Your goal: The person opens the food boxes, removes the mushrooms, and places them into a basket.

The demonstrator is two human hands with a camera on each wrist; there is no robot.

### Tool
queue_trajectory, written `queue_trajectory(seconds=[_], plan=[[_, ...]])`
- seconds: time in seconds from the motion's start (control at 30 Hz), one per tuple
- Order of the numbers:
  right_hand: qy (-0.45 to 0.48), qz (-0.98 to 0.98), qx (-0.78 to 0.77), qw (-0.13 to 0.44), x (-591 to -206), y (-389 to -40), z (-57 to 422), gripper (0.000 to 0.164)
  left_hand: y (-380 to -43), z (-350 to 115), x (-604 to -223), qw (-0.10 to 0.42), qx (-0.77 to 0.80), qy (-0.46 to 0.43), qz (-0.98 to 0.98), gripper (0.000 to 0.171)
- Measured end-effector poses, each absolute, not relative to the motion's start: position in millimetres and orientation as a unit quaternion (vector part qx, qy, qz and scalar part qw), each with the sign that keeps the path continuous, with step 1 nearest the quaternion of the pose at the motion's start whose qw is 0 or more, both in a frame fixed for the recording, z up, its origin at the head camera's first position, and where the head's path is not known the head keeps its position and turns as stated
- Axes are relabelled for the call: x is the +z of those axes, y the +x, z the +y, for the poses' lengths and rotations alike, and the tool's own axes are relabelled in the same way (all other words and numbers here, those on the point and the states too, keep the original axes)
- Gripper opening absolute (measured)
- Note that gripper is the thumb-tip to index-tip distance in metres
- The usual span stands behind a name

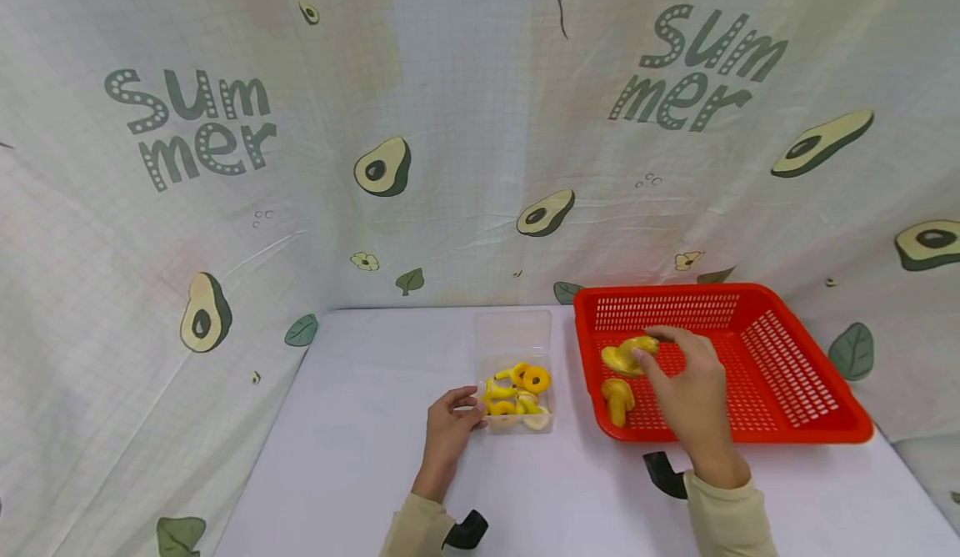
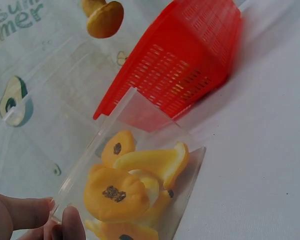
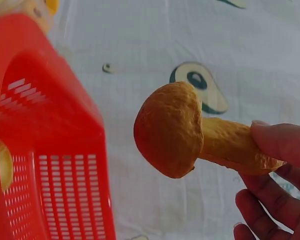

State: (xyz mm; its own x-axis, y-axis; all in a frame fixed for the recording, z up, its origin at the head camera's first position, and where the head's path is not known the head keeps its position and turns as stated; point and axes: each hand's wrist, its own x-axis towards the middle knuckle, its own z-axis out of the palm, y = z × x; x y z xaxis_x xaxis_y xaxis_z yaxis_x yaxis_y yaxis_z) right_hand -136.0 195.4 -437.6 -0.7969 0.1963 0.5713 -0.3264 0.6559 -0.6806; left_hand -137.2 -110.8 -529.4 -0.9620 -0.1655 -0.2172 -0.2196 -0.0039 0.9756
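Note:
My right hand point(image 1: 693, 386) pinches a yellow-brown toy mushroom point(image 3: 169, 131) by its stem, thumb on one side and fingers on the other. In the head view this mushroom appears over the left part of the red plastic basket point(image 1: 817, 436). A second yellow mushroom point(image 1: 618, 400) lies in the basket's front left corner. My left hand point(image 1: 450, 432) grips the left front edge of a clear plastic box point(image 2: 192, 175) between thumb and fingers. Small yellow and orange pieces point(image 2: 115, 192) fill the box, some round with dark centres, one trumpet-shaped.
The box's clear lid point(image 1: 513, 330) stands raised behind it. Both box and basket rest on a white-covered table point(image 1: 360, 390). Behind them hangs a pale cloth point(image 1: 450, 57) printed with avocados and lettering. Black curved pieces point(image 1: 467, 530) sit by both wrists.

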Motion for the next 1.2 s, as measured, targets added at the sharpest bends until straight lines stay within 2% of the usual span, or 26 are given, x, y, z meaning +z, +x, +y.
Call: queue_trajectory(seconds=[0.23, 0.53, 0.7, 1.0, 1.2], plan=[[0.009, -0.863, 0.396, 0.314, -447, -136, 218, 0.033, -138, -111, -531, 0.022, 0.696, -0.139, 0.704, 0.04], [-0.015, -0.892, 0.367, 0.263, -450, -137, 232, 0.027, -137, -112, -527, 0.024, 0.702, -0.136, 0.698, 0.04], [-0.021, -0.904, 0.352, 0.242, -456, -140, 232, 0.032, -137, -111, -528, 0.023, 0.703, -0.136, 0.698, 0.041], [0.062, -0.903, 0.347, 0.247, -467, -143, 202, 0.035, -139, -109, -529, 0.02, 0.699, -0.141, 0.701, 0.041], [0.133, -0.915, 0.319, 0.209, -477, -141, 163, 0.033, -139, -107, -526, 0.018, 0.702, -0.139, 0.698, 0.04]])
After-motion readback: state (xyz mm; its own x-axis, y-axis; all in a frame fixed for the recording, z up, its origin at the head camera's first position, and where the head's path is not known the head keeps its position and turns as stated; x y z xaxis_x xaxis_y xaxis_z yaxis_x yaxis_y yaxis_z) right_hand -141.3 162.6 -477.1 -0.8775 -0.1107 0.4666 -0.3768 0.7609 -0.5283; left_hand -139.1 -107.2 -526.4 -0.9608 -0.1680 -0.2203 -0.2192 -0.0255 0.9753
